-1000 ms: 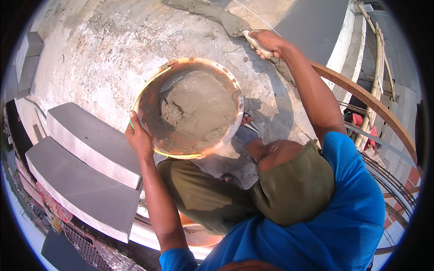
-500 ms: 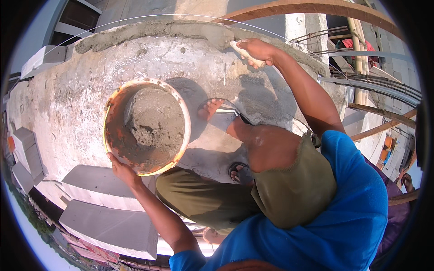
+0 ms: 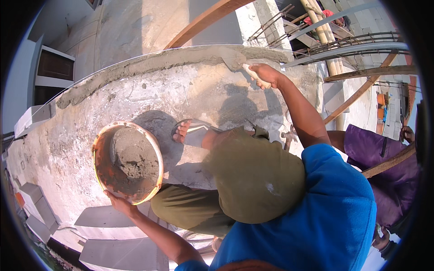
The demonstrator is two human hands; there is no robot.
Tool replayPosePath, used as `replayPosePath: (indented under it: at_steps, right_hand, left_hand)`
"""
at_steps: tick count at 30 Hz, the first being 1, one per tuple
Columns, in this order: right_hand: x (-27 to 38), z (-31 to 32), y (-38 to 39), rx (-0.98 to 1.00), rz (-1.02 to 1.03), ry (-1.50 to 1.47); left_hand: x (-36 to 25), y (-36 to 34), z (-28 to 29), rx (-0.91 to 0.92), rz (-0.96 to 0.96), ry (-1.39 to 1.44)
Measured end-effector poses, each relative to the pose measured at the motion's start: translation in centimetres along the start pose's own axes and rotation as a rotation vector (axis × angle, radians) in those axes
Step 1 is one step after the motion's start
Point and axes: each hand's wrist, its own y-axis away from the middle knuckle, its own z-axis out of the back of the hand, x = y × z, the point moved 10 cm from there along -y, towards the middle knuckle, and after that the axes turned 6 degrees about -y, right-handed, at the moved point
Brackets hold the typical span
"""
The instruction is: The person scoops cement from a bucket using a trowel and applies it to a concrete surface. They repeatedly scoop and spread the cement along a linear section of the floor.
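My right hand (image 3: 266, 76) is closed round the pale handle of a trowel (image 3: 232, 58). Its mortar-smeared blade lies against the right part of a long grey mortar strip (image 3: 149, 65) running along the far edge of the concrete surface. At the left, the fingers of my left hand (image 3: 120, 203) grip the near rim of a round bucket (image 3: 160, 158). Wet grey mortar (image 3: 135, 153) sits inside it, and orange-brown stains mark its inner wall. The bucket leans, its mouth facing me. A thin white string (image 3: 97, 73) stretches along the strip's far side.
Grey blocks (image 3: 122, 255) lie at the lower left; another block (image 3: 32, 121) stands at the strip's left end. A hammer (image 3: 288, 137) rests near my right forearm. Wooden poles (image 3: 352, 101) and steel bars (image 3: 352, 47) cross the right side. Behind me is a person in purple (image 3: 384, 158).
The view has shifted, showing more of the person in purple. My bent leg has moved left, and the shorts now cover its knee. Trowel and bucket stay in my hands.
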Motion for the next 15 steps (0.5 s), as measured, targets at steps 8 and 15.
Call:
replayPosePath:
  at_steps: [8,15]
  right_hand:
    - [-8.8,11.5,1.1,-0.190,-0.031,-0.049]
    - [-12.1,13.5,2.8,-0.322,0.004,-0.287]
  left_hand:
    - [1.7,-0.6,-0.1,0.042,0.043,0.012]
    - [1.8,-1.8,0.8,0.044,-0.002,0.026]
